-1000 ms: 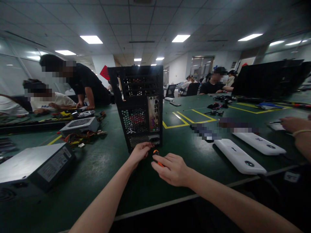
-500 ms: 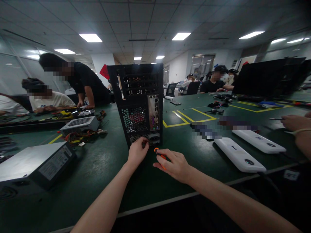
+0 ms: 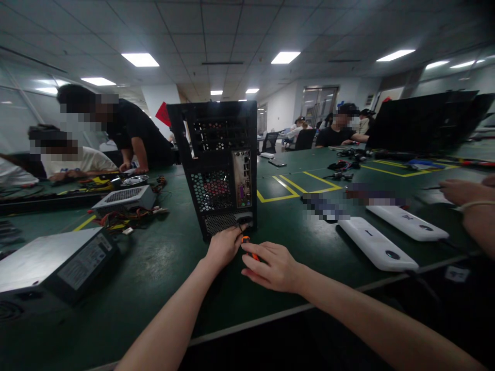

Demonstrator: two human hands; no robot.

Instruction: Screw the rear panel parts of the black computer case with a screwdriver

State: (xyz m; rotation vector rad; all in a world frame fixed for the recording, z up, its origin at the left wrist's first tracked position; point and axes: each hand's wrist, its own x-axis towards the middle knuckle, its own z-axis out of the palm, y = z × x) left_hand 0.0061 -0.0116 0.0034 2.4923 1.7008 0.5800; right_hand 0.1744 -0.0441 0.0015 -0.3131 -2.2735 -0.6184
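Bright lights (image 3: 139, 60) hang over a dim office where other people work, and a long green tabletop (image 3: 150, 268) fills the foreground. The case (image 3: 216, 164) stands upright on it, its back turned this way. The left hand (image 3: 222, 248) is at the bottom of that back, fingers bunched by the socket (image 3: 243, 220); whether they pinch anything is too small to tell. The right hand (image 3: 273, 264) grasps an orange tool (image 3: 254, 256) between thumb and fingers, just beside the left.

With the hands so close, the tool could slip and jab the left fingers. A small part, if one is pinched there, might drop and be hard to spot on the dark surface. A hard push could also slide the case, since neither hand seems to brace it.

Yellow tape (image 3: 278, 197) marks the tabletop. Two white devices (image 3: 377, 245) lie to the right, near another person's hand (image 3: 460, 191); to the left are a silver box (image 3: 58, 257) and loose cables (image 3: 119, 221).
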